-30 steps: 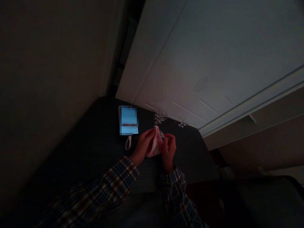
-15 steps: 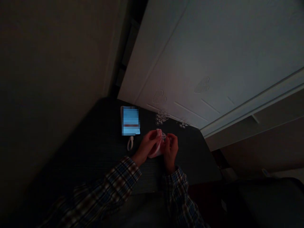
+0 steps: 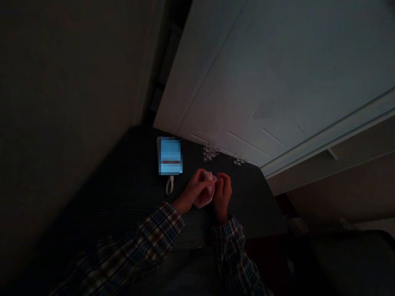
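Observation:
A small pink and white pouch [image 3: 205,200], soft and crumpled, is in my left hand [image 3: 195,190], whose fingers and thumb close on its upper side. My right hand [image 3: 222,192] is at the pouch's right edge, fingers curled and tips drawn together. What those fingertips pinch is too dark and small to make out. Beyond my hands, a cluster of small clear, shiny pieces [image 3: 211,151] lies on the dark table [image 3: 132,201]. A smaller group of similar clear pieces [image 3: 238,160] sits to its right.
A device with a lit, blurred-out screen [image 3: 170,156] lies left of the clear pieces, a white loop [image 3: 169,186] at its near end. A white panel with heart patterns [image 3: 234,90] stands along the table's far edge. The room is dim.
The pouch has turned and sagged slightly between my hands. The clear bit seen at its opening no longer shows. My right fingers have shifted slightly off the pouch's front.

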`<action>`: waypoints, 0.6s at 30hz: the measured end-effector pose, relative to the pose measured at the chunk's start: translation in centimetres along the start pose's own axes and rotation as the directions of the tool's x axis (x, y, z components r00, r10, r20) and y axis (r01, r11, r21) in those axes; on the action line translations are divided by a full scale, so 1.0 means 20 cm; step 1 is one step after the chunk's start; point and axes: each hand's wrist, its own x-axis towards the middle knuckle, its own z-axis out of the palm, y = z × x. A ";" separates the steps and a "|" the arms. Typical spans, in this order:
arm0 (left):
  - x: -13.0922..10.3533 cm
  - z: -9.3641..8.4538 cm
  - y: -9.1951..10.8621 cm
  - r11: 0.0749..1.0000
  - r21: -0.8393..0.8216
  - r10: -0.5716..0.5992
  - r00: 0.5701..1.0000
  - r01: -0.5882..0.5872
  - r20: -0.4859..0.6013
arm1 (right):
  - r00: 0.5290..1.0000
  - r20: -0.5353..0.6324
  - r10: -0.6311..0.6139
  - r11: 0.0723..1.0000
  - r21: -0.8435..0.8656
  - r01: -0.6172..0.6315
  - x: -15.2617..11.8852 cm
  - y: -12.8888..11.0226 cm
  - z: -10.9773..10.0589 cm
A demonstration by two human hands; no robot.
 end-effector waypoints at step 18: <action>-0.01 -0.01 0.02 0.999 0.033 0.030 0.999 -0.031 0.030 | 0.999 0.049 0.000 1.000 0.014 -0.001 -0.01 -0.01 0.02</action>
